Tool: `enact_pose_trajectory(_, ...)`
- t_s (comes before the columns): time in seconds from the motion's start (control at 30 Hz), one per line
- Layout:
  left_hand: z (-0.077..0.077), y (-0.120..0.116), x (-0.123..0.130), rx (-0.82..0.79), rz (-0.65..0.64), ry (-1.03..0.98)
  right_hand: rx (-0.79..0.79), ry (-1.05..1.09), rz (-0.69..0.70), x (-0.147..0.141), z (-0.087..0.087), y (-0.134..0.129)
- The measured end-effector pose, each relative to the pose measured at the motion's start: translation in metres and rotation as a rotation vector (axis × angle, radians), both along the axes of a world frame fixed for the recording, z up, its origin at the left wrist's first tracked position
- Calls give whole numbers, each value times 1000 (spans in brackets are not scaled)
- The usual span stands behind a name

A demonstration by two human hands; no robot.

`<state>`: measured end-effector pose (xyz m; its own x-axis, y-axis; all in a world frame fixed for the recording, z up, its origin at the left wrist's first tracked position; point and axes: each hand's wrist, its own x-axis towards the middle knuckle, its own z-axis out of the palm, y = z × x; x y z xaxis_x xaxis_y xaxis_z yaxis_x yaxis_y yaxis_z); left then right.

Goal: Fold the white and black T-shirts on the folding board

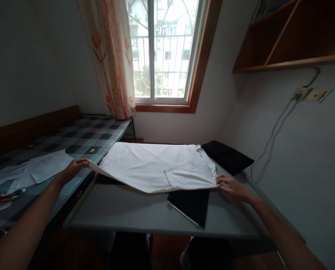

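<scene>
A white T-shirt (139, 165) lies sideways across the grey table (122, 210), its collar toward the right and one sleeve laid over the body. My left hand (74, 167) pinches the hem corner at the left and holds it raised off the table. At the right, my right hand (231, 186) grips the shirt's near edge by the shoulder, fingers closed on the cloth. From under the shirt's near edge sticks out a piece of black cloth (192, 206) with a pale border. More dark material shows beneath the shirt at the left.
Folded black cloth (226, 155) rests at the table's far right corner. Left of the table is a bed with a checked mattress (94, 131), with papers (40, 168) and a red-handled tool (6, 197) on it. A wall shelf (291, 63) and plugged-in cable (274, 131) are at right.
</scene>
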<state>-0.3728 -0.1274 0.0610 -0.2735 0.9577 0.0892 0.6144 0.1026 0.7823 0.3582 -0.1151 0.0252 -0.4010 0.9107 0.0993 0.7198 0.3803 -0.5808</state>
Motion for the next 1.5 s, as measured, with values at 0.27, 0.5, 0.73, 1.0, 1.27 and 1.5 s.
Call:
enact_pose_trajectory(0.27,-3,66,12,77,115,-296,63,370,-216,-20,22,72)
enact_pose_trajectory(0.5,-20,127,28,115,317,-59,256,225,-508,-47,-11,168)
enact_pose_trajectory(0.73,-28,135,73,170,379,377,283,-66,-696,-61,-50,165)
enact_pose_trajectory(1.0,-60,114,188,373,-365,761,569,-403,-507,-107,-41,145)
enact_pose_trajectory(1.27,-82,112,239,273,-551,813,208,-509,-318,-138,-50,150)
enact_pose_trajectory(1.5,-83,109,241,131,-602,818,177,-533,-330,-139,-54,142)
